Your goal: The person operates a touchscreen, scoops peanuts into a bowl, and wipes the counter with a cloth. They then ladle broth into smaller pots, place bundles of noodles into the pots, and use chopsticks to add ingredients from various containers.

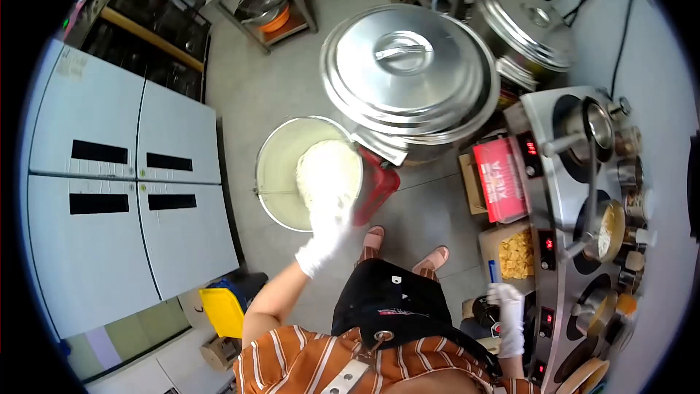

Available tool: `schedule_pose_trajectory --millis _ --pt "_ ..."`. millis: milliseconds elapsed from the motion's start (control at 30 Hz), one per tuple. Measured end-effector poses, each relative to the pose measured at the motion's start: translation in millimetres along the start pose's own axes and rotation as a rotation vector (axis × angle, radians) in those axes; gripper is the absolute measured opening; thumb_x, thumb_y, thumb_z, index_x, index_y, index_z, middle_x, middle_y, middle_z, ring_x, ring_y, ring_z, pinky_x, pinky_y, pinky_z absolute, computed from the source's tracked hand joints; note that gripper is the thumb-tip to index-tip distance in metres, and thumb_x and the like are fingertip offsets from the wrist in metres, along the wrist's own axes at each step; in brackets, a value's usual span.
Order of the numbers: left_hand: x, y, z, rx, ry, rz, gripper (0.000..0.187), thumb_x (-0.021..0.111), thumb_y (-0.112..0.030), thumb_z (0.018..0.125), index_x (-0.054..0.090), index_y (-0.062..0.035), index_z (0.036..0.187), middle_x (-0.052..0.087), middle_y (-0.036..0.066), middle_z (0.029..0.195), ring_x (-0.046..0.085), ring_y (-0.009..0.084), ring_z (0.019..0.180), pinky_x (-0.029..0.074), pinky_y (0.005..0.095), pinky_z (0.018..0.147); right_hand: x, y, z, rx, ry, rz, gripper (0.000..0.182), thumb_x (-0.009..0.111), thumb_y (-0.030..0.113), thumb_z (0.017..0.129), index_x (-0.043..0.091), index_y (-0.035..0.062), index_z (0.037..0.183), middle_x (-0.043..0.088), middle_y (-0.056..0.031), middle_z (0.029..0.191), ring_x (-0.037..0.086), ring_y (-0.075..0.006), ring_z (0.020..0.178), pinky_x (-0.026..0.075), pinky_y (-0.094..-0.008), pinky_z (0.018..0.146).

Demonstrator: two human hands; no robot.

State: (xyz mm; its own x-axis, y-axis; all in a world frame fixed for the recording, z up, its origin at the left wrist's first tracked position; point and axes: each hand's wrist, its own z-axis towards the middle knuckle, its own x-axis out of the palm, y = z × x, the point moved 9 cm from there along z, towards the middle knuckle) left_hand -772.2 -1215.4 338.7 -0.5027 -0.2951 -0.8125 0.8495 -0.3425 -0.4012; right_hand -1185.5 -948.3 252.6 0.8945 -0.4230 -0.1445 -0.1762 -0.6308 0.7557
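Note:
My left hand, in a white glove, reaches into a tall pale bucket at its near side. The fingers are blurred against a white, lumpy mass inside, so their grip is unclear. On the right, my gloved right hand is closed around something blue, which points up from the fist beside a tray of yellow pieces.
A large lidded steel pot stands just beyond the bucket, with a red stool beside it. Along the right runs a row of cookers with pans. White cabinets line the left. A red box lies beside the cookers.

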Motion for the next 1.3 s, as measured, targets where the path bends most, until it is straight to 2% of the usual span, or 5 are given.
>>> schedule_pose_trajectory --millis 167,367,600,800,1300 --pt "129 311 -18 -0.739 0.406 0.107 0.032 0.069 -0.030 0.078 0.071 -0.0054 0.098 0.067 0.019 0.099 0.066 0.0349 0.089 0.052 0.0406 0.078 159 -29 -1 0.203 0.282 -0.101 0.021 0.056 0.013 0.094 0.067 -0.0018 0.101 0.069 -0.0068 0.086 0.064 -0.0137 0.077 0.050 -0.0257 0.073" --pt "290 453 -120 -0.945 0.715 0.290 0.075 0.063 -0.067 0.072 0.068 0.0001 0.107 0.061 0.026 0.117 0.059 0.0363 0.112 0.049 0.0412 0.089 164 -36 9 0.088 0.159 -0.431 0.021 0.057 0.010 0.093 0.064 -0.0057 0.105 0.068 -0.0060 0.088 0.062 -0.0124 0.079 0.049 -0.0247 0.073" --pt "292 251 -51 -0.542 0.931 0.576 0.087 0.057 -0.080 0.065 0.068 -0.0025 0.104 0.065 0.012 0.104 0.062 0.0262 0.093 0.044 0.0351 0.088 160 -75 -2 0.273 0.052 -0.237 0.019 0.056 0.009 0.094 0.063 -0.0054 0.104 0.064 -0.0041 0.085 0.058 -0.0089 0.072 0.047 -0.0216 0.067" --pt "353 279 -95 -0.578 0.977 0.500 0.049 0.059 -0.048 0.084 0.068 -0.0030 0.100 0.062 0.015 0.107 0.059 0.0276 0.102 0.046 0.0394 0.082 191 -48 9 0.012 0.173 -0.563 0.019 0.057 0.011 0.092 0.065 -0.0012 0.105 0.063 -0.0008 0.084 0.054 -0.0080 0.073 0.045 -0.0207 0.070" --pt "-20 189 90 -0.010 0.402 0.088 0.027 0.059 -0.030 0.086 0.058 -0.0033 0.092 0.060 0.015 0.087 0.057 0.0310 0.083 0.040 0.0420 0.079 269 54 20 -0.435 0.319 -0.712 0.022 0.063 0.015 0.087 0.067 0.0004 0.102 0.067 -0.0195 0.097 0.066 -0.0316 0.091 0.050 -0.0351 0.082"
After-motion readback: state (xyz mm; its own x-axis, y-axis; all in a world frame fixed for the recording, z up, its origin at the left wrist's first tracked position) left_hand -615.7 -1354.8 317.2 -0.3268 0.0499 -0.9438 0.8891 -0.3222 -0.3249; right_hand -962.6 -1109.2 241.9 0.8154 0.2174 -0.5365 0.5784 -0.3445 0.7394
